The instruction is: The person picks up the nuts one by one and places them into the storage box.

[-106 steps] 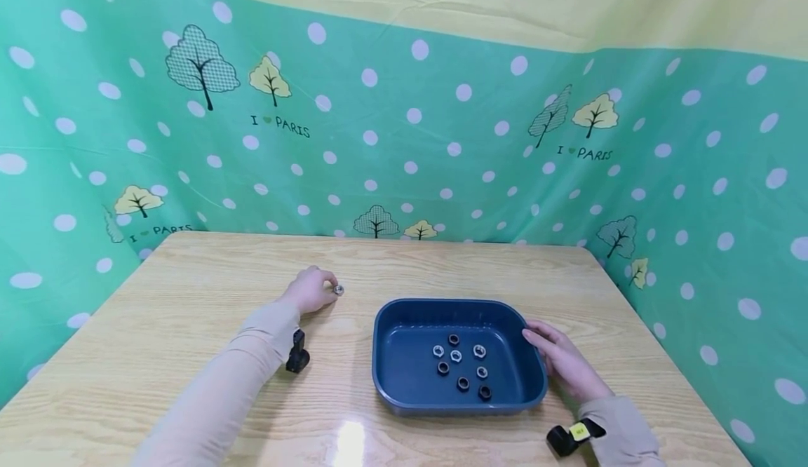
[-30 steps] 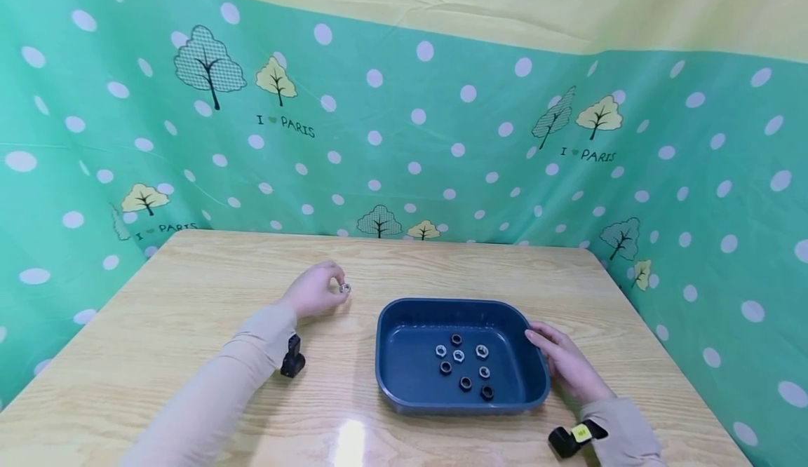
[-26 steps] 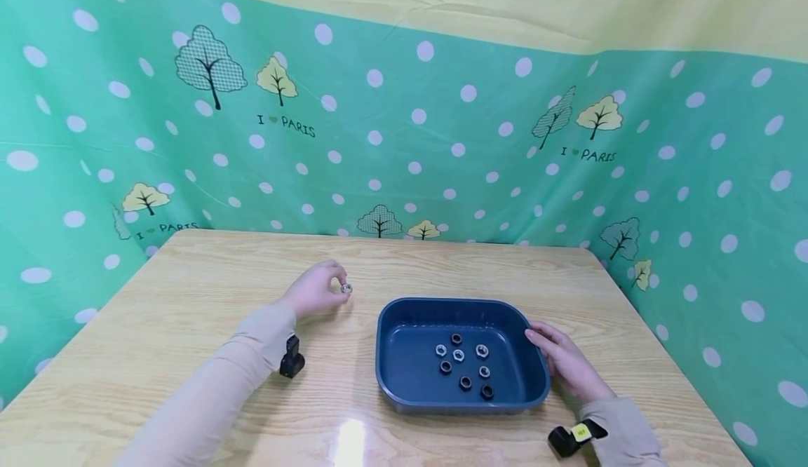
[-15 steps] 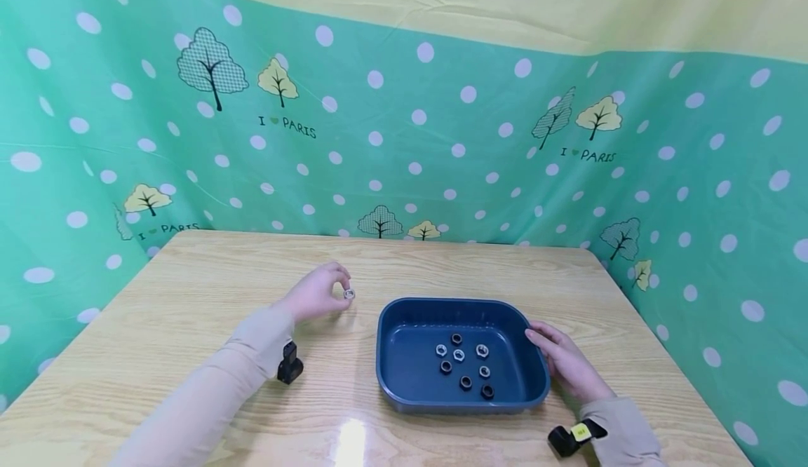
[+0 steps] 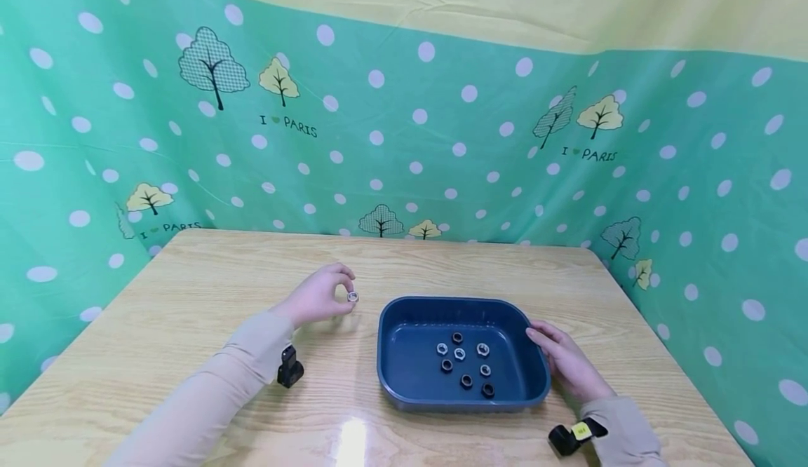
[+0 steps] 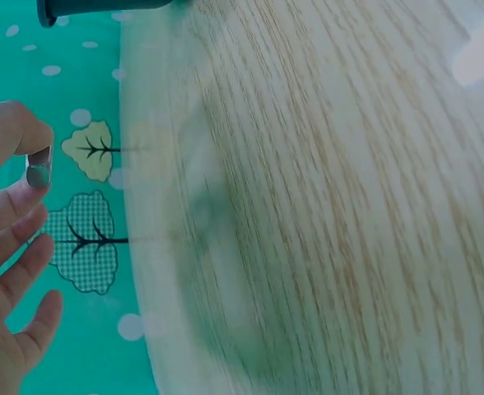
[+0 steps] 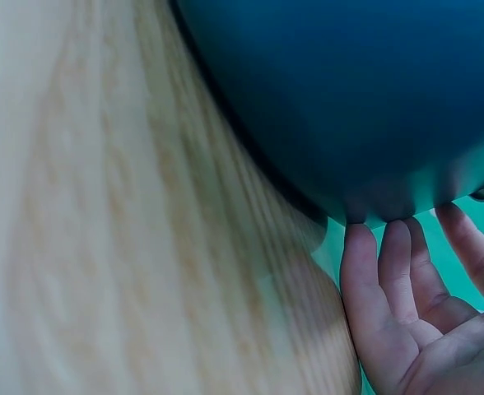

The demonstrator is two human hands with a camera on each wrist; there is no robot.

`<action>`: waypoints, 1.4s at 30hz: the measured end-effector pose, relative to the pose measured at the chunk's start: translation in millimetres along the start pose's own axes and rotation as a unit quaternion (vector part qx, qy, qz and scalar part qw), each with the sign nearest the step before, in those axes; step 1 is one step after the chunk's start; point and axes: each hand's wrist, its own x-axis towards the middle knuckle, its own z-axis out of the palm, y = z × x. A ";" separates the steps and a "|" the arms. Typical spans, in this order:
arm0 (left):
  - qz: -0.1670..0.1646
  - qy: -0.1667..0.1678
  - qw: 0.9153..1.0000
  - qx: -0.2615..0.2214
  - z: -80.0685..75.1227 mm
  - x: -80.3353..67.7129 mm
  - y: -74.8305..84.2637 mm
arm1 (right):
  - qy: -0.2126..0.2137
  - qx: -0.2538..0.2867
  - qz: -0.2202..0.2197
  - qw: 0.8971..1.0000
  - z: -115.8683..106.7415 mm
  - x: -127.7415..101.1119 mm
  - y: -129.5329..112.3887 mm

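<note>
My left hand [image 5: 320, 296] pinches a silver hex nut [image 5: 353, 297] between thumb and index finger, left of the blue tray [image 5: 386, 383]. In the left wrist view, the nut [image 6: 38, 175] shows between the thumb and index fingertip, the other fingers spread loosely. My right hand [image 5: 568, 363] rests at the tray's right side, its thumb at the rim. The right wrist view has the fingers [image 7: 394, 271] touching the tray's outer wall [image 7: 332, 107], nearly straight. Inside the tray lie several nuts, some silver, like this silver nut [image 5: 482, 349], and some dark, like this dark nut [image 5: 488, 390].
A wooden table [image 5: 221, 278] carries the tray. Behind it and at both sides hangs a green dotted curtain [image 5: 416, 137] with a yellow upper band. Each wrist wears a black camera, such as the left wrist camera [image 5: 290, 369].
My left hand has shifted slightly right, toward the tray, with the nut still pinched. The nut has turned a little at the fingertips. My right hand and the tray stay in place.
</note>
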 end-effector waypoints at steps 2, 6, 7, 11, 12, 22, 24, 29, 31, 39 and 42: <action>0.002 0.000 1.000 0.001 -0.8 0.0 2.0 | -0.001 0.005 0.001 1.000 -0.1 0.4 -0.2; 0.008 -0.003 1.000 0.002 -2.7 0.1 6.1 | -0.006 0.008 -0.004 1.000 -0.2 0.4 0.4; 0.010 -0.003 1.000 0.002 -3.3 0.2 7.2 | -0.007 0.006 -0.004 1.000 -0.3 0.3 0.5; 0.023 0.000 1.000 0.011 -4.4 2.0 11.7 | -0.004 -0.007 -0.003 1.000 -0.6 0.5 0.9; 0.025 0.001 1.000 0.011 -4.9 2.6 13.4 | -0.003 -0.010 -0.003 1.000 -0.8 0.6 0.9; 0.054 -0.013 0.998 0.027 -14.0 7.5 37.8 | -0.006 -0.014 -0.003 1.000 -1.6 0.9 -0.4; 0.055 -0.019 0.998 0.030 -15.8 8.3 43.9 | -0.007 -0.016 -0.003 1.000 -1.7 1.0 -0.4; 0.066 -0.024 0.997 0.029 -17.4 11.4 56.0 | -0.007 -0.014 0.000 1.000 -2.0 1.6 -0.2; 0.073 -0.027 0.997 0.028 -18.2 12.9 60.2 | -0.008 -0.011 -0.002 1.000 -2.1 1.7 -0.3; 0.082 -0.048 0.995 0.020 -22.7 21.1 78.3 | -0.017 0.000 -0.009 1.000 -2.5 1.8 0.1; 0.093 -0.054 0.994 0.022 -22.7 24.2 83.4 | -0.016 0.002 -0.009 1.000 -2.7 1.7 0.5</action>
